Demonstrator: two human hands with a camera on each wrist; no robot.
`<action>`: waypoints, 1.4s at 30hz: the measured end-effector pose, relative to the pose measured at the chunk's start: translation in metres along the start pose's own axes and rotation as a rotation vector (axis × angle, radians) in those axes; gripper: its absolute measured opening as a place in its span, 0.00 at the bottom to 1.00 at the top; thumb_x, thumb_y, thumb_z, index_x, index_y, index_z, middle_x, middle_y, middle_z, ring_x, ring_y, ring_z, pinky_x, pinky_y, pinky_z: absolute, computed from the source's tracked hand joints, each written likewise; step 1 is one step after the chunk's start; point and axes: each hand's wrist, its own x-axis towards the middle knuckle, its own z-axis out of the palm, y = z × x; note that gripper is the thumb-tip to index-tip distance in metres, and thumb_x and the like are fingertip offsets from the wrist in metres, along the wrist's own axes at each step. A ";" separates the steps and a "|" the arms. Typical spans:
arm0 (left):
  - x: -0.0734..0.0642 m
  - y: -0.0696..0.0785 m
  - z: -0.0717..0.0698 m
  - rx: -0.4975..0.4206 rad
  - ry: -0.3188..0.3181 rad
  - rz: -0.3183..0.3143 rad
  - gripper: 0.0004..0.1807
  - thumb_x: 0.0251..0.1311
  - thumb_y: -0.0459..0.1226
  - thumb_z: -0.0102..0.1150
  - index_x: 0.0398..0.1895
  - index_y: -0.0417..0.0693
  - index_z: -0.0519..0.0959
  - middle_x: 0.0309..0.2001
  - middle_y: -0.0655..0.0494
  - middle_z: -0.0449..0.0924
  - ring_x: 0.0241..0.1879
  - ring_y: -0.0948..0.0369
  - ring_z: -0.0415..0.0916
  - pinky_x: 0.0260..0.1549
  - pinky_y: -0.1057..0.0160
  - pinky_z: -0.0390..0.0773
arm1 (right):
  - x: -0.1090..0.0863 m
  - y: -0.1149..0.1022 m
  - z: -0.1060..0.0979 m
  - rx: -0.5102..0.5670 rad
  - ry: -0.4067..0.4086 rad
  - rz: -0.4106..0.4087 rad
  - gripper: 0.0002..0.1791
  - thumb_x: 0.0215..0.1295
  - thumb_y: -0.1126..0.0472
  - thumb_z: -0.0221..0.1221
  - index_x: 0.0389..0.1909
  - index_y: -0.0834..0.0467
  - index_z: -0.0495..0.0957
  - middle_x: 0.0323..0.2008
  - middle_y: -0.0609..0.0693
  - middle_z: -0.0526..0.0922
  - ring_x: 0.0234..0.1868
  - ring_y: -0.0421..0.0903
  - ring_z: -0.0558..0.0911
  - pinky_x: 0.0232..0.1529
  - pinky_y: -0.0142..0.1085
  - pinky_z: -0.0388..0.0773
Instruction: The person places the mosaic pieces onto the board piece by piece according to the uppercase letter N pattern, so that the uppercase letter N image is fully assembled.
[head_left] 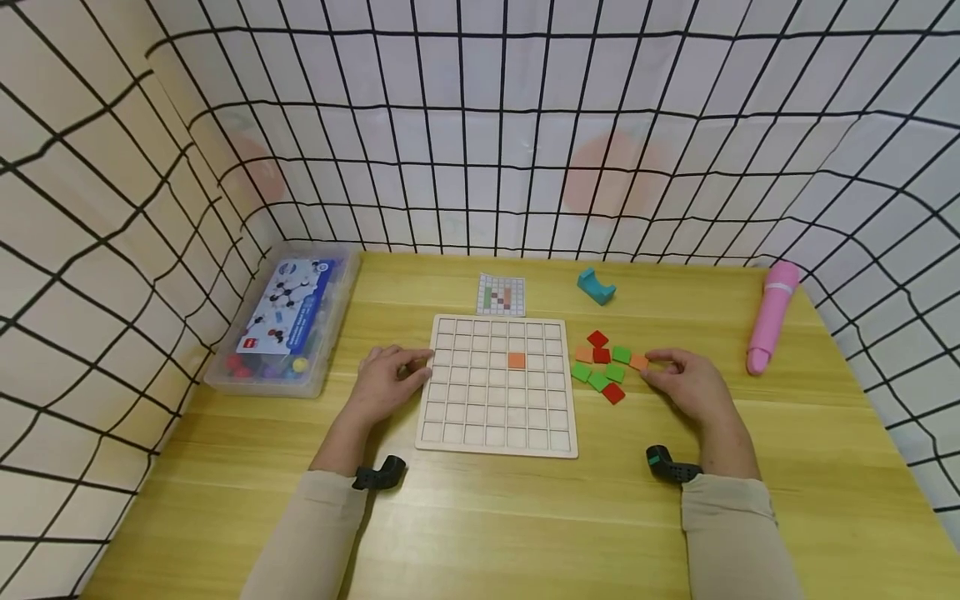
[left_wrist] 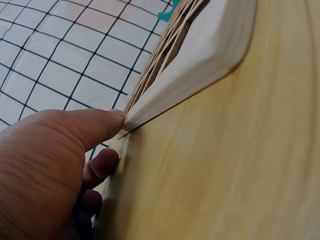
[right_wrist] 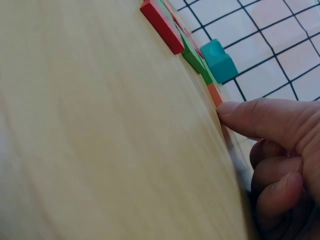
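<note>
A wooden grid board point(head_left: 495, 452) lies on the table, with one orange square tile point(head_left: 516, 360) in a cell. At the board's left edge, my left hand point(head_left: 386, 385) touches the side with thumb and index fingertips. In the left wrist view the thumb point(left_wrist: 100, 125) meets the board's pale edge point(left_wrist: 200, 70). To the right of the board lies a loose group of red, green and orange tiles. My right hand point(head_left: 693, 387) pinches the orange tile point(head_left: 638, 362) at the group's right end. The right thumb point(right_wrist: 260, 117) is against that tile in the right wrist view.
Behind the board lies a pattern card point(head_left: 501, 296) with coloured squares. A teal U-shaped block point(head_left: 596, 287) stands right of it. On the left is a clear plastic case point(head_left: 281, 321); at the far right, a pink cylinder point(head_left: 773, 317). Black-and-white grid walls enclose the table.
</note>
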 end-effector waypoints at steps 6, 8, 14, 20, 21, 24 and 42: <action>0.001 0.002 0.000 -0.003 0.003 0.000 0.19 0.70 0.45 0.63 0.62 0.58 0.83 0.42 0.56 0.82 0.42 0.55 0.67 0.51 0.49 0.60 | 0.000 0.001 0.002 0.037 0.007 0.017 0.29 0.72 0.43 0.60 0.66 0.57 0.76 0.39 0.52 0.75 0.39 0.49 0.72 0.39 0.38 0.69; 0.000 0.002 0.000 -0.002 0.004 -0.001 0.19 0.70 0.45 0.63 0.62 0.57 0.83 0.42 0.56 0.83 0.42 0.55 0.66 0.50 0.50 0.60 | 0.000 0.001 0.003 0.047 0.008 0.022 0.29 0.72 0.44 0.61 0.65 0.57 0.76 0.39 0.52 0.75 0.40 0.49 0.72 0.39 0.38 0.69; 0.000 0.002 0.001 -0.003 0.004 -0.009 0.19 0.69 0.45 0.63 0.61 0.58 0.83 0.41 0.56 0.82 0.42 0.55 0.66 0.50 0.51 0.60 | -0.002 0.003 0.003 0.048 0.015 0.011 0.28 0.72 0.44 0.60 0.65 0.58 0.77 0.39 0.53 0.76 0.40 0.49 0.73 0.39 0.38 0.69; 0.000 0.000 0.002 -0.013 0.002 -0.009 0.19 0.68 0.45 0.64 0.61 0.58 0.83 0.42 0.57 0.83 0.43 0.55 0.66 0.49 0.52 0.59 | -0.004 0.004 0.002 0.051 0.025 -0.001 0.29 0.73 0.42 0.58 0.66 0.56 0.75 0.38 0.53 0.74 0.38 0.50 0.72 0.39 0.38 0.68; 0.000 -0.001 0.002 -0.014 0.002 -0.009 0.19 0.68 0.45 0.65 0.61 0.58 0.83 0.42 0.57 0.83 0.42 0.55 0.66 0.48 0.52 0.59 | -0.004 0.004 0.002 0.054 0.025 -0.002 0.29 0.73 0.42 0.58 0.66 0.56 0.75 0.38 0.53 0.74 0.38 0.50 0.72 0.38 0.38 0.68; 0.000 -0.001 0.003 -0.015 0.004 -0.005 0.19 0.68 0.45 0.65 0.61 0.58 0.83 0.42 0.57 0.83 0.41 0.56 0.65 0.47 0.53 0.58 | -0.005 0.003 0.002 0.064 0.024 -0.004 0.30 0.73 0.41 0.58 0.67 0.55 0.75 0.37 0.52 0.74 0.37 0.49 0.72 0.38 0.38 0.68; 0.000 0.002 0.000 -0.019 0.014 0.005 0.19 0.68 0.45 0.65 0.61 0.58 0.84 0.39 0.58 0.82 0.38 0.57 0.63 0.45 0.55 0.56 | -0.011 -0.042 0.003 0.079 0.033 -0.106 0.26 0.72 0.44 0.60 0.64 0.53 0.77 0.31 0.49 0.72 0.31 0.46 0.70 0.31 0.35 0.67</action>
